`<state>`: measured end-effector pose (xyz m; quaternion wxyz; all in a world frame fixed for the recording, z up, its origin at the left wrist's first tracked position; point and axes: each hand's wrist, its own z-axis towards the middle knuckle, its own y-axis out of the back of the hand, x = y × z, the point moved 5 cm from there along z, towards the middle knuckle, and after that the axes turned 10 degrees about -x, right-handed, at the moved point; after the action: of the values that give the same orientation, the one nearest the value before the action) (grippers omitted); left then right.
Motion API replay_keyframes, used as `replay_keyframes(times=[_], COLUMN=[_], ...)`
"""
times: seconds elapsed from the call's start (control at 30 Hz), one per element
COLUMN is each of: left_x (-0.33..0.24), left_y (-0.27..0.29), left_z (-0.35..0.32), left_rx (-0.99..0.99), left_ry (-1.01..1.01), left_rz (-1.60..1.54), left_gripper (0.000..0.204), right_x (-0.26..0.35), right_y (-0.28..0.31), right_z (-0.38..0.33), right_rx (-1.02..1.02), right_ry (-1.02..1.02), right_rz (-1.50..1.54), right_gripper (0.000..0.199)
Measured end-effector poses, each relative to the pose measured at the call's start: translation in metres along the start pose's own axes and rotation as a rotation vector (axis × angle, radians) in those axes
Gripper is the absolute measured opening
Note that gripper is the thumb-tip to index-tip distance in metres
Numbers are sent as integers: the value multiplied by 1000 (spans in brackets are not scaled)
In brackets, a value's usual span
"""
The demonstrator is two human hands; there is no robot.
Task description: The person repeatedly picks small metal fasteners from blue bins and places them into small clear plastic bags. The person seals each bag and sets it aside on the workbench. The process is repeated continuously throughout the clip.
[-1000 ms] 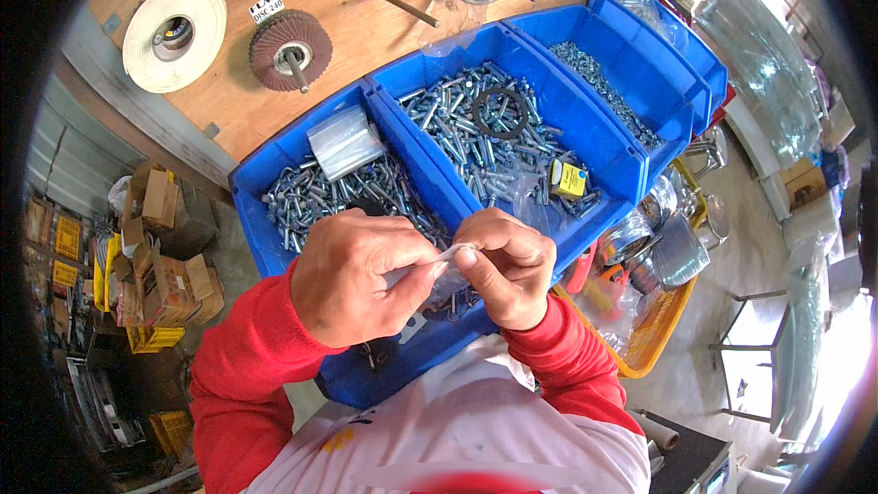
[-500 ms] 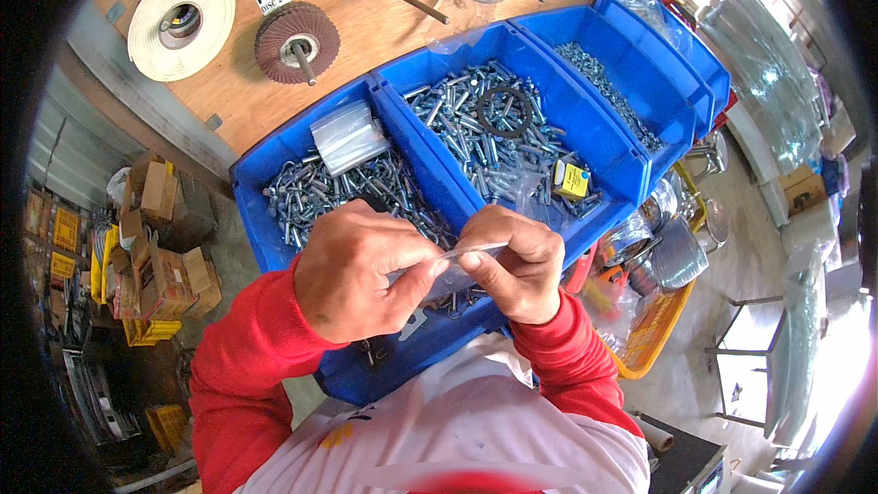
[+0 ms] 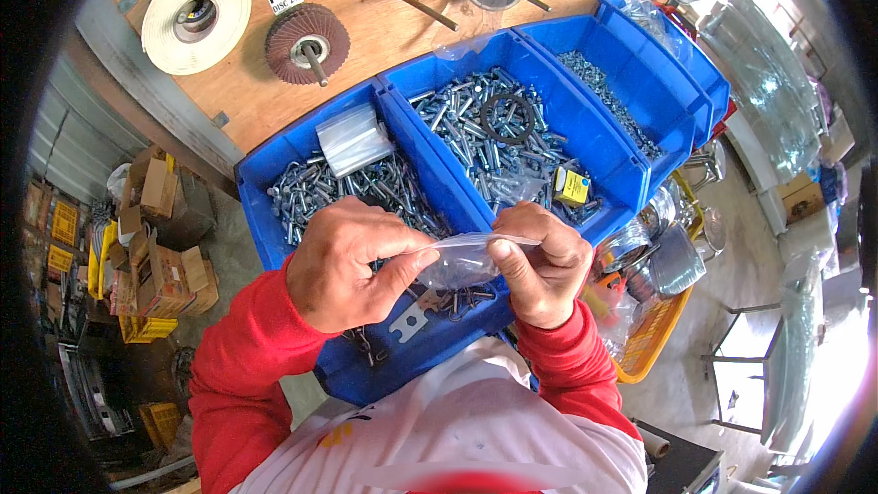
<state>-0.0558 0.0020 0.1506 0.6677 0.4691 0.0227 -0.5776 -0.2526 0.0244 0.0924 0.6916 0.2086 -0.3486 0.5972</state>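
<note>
A small clear plastic bag (image 3: 460,263) is stretched between my two hands, its upper edge running almost level. My left hand (image 3: 347,261) pinches one side of that edge between thumb and finger. On the other side, my right hand (image 3: 546,261) grips it with the thumb pressed against the bent forefinger. Whether anything is inside the bag I cannot tell. Below my hands is the front of a blue bin (image 3: 261,185) full of metal bolts (image 3: 297,185). A stack of clear plastic bags (image 3: 352,141) lies on those bolts, and a flat metal plate with cut-outs (image 3: 408,322) rests near the bin's front.
Right of that bin, another blue bin (image 3: 604,155) holds bolts, a black ring (image 3: 508,119) and a small yellow box (image 3: 572,187). Abrasive discs (image 3: 285,48) hang on pegs on the wooden board (image 3: 366,27) behind. A yellow basket (image 3: 660,334) stands at right, cardboard boxes (image 3: 165,279) at left.
My hands have moved apart, the right one further right. The bag's edge, bunched between my fingertips before, is now spread out between them.
</note>
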Motion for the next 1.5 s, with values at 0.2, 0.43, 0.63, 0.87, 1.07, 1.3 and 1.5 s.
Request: replay_keyframes(times=[0.2, 0.43, 0.63, 0.87, 1.07, 1.3, 1.5], left_x=[2, 2, 1, 9, 55, 138, 232], left_y=[7, 6, -7, -43, -39, -35, -17], left_z=[-3, -10, -10, -14, -15, -29, -26], left_rx=[-46, -190, -154, 55, -7, 32, 155], left_ry=[8, -20, -66, -46, 282, 361, 310], left_rz=[-30, -62, -169, -351, -347, 401, 910], left_gripper=[16, 15, 15, 23, 38, 36, 25], right_x=[5, 13, 42, 62, 25, 1, -11], right_y=[5, 9, 26, 85, 200, 217, 118], right_z=[-1, -3, -8, 4, 153, 352, 131], right_rx=[-72, -90, 114, 209, -206, -240, -64], right_ry=[25, 40, -36, -115, 108, 478, 203], right_rz=[28, 47, -77, -533, -792, -1217, -808], right_gripper=[9, 8, 8, 7, 20, 27, 16])
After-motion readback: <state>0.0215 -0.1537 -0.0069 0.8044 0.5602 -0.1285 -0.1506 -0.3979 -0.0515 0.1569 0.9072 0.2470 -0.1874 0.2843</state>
